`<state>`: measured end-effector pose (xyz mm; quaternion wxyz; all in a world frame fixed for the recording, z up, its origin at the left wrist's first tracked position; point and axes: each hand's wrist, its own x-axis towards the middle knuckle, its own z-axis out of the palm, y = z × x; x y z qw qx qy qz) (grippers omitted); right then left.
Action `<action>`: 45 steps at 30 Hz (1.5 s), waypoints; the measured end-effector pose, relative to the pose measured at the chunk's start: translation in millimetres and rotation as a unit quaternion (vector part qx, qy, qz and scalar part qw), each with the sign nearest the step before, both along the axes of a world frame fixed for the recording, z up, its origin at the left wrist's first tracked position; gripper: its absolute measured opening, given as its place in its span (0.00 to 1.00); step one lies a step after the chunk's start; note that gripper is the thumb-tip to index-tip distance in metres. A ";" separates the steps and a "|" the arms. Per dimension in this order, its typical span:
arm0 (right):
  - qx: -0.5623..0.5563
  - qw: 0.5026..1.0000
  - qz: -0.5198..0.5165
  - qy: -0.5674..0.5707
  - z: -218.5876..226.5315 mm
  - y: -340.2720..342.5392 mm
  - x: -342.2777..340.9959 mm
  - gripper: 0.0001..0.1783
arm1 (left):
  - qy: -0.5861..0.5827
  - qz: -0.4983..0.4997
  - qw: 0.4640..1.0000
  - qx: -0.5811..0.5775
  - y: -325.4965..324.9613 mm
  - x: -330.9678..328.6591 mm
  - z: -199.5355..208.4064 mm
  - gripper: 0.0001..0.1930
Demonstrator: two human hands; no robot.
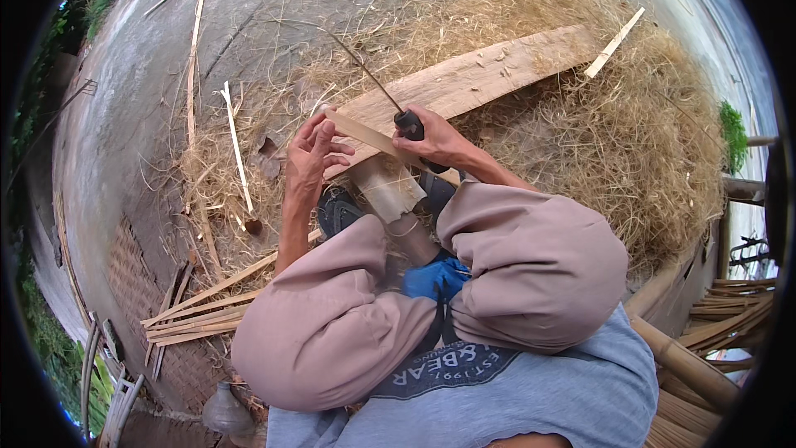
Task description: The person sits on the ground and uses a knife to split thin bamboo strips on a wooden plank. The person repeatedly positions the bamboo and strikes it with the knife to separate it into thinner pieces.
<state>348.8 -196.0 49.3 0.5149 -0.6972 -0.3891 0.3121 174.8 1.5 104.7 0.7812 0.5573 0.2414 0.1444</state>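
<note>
My left hand (308, 153), fingers curled, is at the far left end of a flat, pale strip of bamboo or wood (365, 134). My right hand (435, 141) is wrapped around the black handle of a tool (409, 124), close against the strip. A long, thin, dark shaft or blade, seen nearly edge-on, runs up and left from that handle. The strip slants down to the right between my hands and passes beneath the right one. Below it lies a wide wooden plank (473, 79), with a pale tube-like piece (388, 187) between my feet.
Curly shavings (580, 141) are heaped around the plank, mostly on the right. Split strips (203, 319) lie beside my left knee, and others (238, 145) are scattered at left. A bamboo pole (684, 361) and bundled strips (730, 315) are at lower right. A grey bottle-shaped vessel (227, 411) stands at lower left.
</note>
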 end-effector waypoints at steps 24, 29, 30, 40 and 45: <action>-0.307 0.920 -0.090 -0.228 -38.6 -86.4 -27.1 0.23 | 0.269 -0.192 0.943 0.045 -27.8 -63.8 -96.5 0.18; -0.222 0.956 0.000 -0.193 -10.9 -84.6 -51.6 0.27 | 0.275 -0.105 0.929 0.225 -50.1 -53.4 -71.4 0.18; -0.222 0.957 0.026 -0.185 -9.6 -84.9 -55.8 0.27 | 0.269 -0.098 0.924 0.254 -50.6 -52.3 -71.5 0.18; -0.231 0.940 -0.137 -0.211 -36.1 -109.1 9.6 0.26 | 0.238 -0.047 0.938 0.247 -53.8 -59.5 -82.8 0.17; -0.229 0.899 -0.282 -0.245 -26.2 -157.5 86.3 0.27 | 0.266 -0.042 0.922 0.278 -58.6 -75.2 -84.3 0.16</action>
